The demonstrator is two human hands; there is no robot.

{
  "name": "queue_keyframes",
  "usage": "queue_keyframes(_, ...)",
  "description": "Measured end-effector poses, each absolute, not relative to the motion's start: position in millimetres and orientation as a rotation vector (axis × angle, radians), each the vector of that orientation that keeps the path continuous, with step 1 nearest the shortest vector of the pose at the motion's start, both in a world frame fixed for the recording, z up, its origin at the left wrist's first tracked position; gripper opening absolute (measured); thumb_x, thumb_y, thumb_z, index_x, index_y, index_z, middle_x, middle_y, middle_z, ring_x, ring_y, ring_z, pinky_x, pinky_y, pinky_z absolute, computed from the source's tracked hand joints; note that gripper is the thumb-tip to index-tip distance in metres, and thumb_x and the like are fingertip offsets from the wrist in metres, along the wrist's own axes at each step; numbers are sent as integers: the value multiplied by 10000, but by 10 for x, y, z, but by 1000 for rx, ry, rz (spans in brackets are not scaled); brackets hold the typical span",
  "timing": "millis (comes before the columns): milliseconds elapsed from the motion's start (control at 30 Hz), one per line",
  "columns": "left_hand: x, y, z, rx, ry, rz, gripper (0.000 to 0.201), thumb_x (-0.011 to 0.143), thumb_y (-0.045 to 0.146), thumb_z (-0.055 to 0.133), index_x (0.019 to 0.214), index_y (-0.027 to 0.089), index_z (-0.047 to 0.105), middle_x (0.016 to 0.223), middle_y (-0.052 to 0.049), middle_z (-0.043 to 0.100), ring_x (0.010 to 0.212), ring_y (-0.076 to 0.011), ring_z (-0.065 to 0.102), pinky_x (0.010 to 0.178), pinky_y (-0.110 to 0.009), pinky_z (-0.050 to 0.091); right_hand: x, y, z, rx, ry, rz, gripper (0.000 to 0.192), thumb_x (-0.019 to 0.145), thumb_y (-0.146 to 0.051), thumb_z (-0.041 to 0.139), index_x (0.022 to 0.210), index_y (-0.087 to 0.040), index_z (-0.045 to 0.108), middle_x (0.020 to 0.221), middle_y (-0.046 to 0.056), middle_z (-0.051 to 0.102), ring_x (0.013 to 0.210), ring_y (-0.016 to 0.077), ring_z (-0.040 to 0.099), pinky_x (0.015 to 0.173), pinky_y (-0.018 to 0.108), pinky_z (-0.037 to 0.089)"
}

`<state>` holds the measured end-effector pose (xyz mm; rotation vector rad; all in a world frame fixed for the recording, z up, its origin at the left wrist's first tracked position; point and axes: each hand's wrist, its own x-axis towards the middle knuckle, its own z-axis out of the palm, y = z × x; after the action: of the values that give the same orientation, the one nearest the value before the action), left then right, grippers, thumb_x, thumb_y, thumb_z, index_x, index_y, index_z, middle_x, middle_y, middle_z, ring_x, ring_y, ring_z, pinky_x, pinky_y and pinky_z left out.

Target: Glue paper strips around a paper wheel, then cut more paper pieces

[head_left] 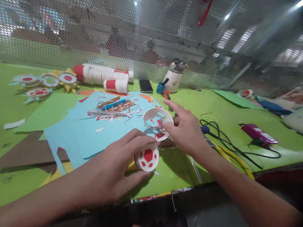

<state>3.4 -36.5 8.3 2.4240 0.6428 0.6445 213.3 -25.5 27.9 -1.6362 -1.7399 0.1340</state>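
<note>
Two hands busy with paper-cup pieces by the near edge of the green table (242,112)

From here I see the left hand (118,159) gripping a red-patterned cup bottom (147,155), thumb beneath and fingers above; the right hand (187,130) pinches a white paper ring (164,113) by its side, just beyond that piece; blue paper (82,134) lies to the left, a blue pen (113,105) on it; toward the table's far edge lie stacked cups (98,74) and a phone (145,86), beside an upright bottle (172,81)
</note>
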Motion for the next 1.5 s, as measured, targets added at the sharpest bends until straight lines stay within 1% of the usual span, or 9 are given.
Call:
queue_keyframes(167,14,-441,164,2713,444,755,457,870,145,525,1302,218,393,1279,-119,524,1316,-243,394,1004,-341,440,2170,-168,405,-1688,-1868,337,600,680,-80,527,1272,-145,604,476,-58,531,380,108,417,396,230,359)
queue_keyframes(300,22,-469,167,2826,343,799,477,859,125,532,1308,176,381,1277,-146,552,1291,-245,442,1030,-339,433,2074,-124,428,-1687,-1944,358,500,681,-83,572,1168,-142,665,596,11,660,437,138,537,424,248,413)
queue_keyframes(467,-34,-500,107,2759,427,863,593,846,140,560,1391,163,328,1344,-163,491,1268,-239,457,1042,-343,422,1959,-136,523,-1696,-1965,382,311,747,-120,585,1030,-137,713,568,13,644,451,150,559,443,266,440)
queue_keyframes(567,-86,-502,127,2616,469,915,672,818,164,604,1414,234,303,1366,-118,487,1273,-233,455,1038,-341,432,2027,-235,649,-1542,-1997,249,318,846,-221,549,1119,-102,662,725,64,681,642,189,623,615,333,511)
queue_keyframes(633,-109,-491,154,2528,461,949,735,796,183,634,1425,292,270,1353,-86,512,1242,-230,493,1033,-351,443,2106,-337,728,-1193,-2152,130,240,866,-202,528,1028,-118,684,963,108,686,919,213,622,840,389,491)
queue_keyframes(700,-122,-480,175,2429,459,966,792,772,202,661,1432,337,245,1345,-71,530,1206,-243,533,1014,-369,465,2171,-436,770,-953,-2303,236,209,892,-153,497,984,-151,685,1050,100,671,1003,188,601,903,382,466)
queue_keyframes(1000,-104,-534,195,2050,620,1016,788,715,229,728,1393,388,358,1323,-55,569,1172,-292,570,980,-419,502,2289,-435,610,-1081,-2091,796,142,888,-232,566,825,-151,664,730,11,618,636,118,538,578,248,442)
queue_keyframes(1200,-87,-378,170,2052,769,1009,785,767,239,696,1417,394,283,1287,-41,568,1174,-238,557,1024,-405,465,2341,-433,565,-1169,-1627,1030,186,816,-310,680,697,-170,651,551,-50,554,482,78,471,459,198,383)
queue_keyframes(1500,-35,-347,28,2179,891,1061,777,784,281,692,1420,375,255,1264,-49,567,1159,-227,559,1003,-389,474,2089,-636,452,-1294,-1548,795,176,822,-279,658,673,-186,659,570,-28,592,512,97,511,451,191,418)
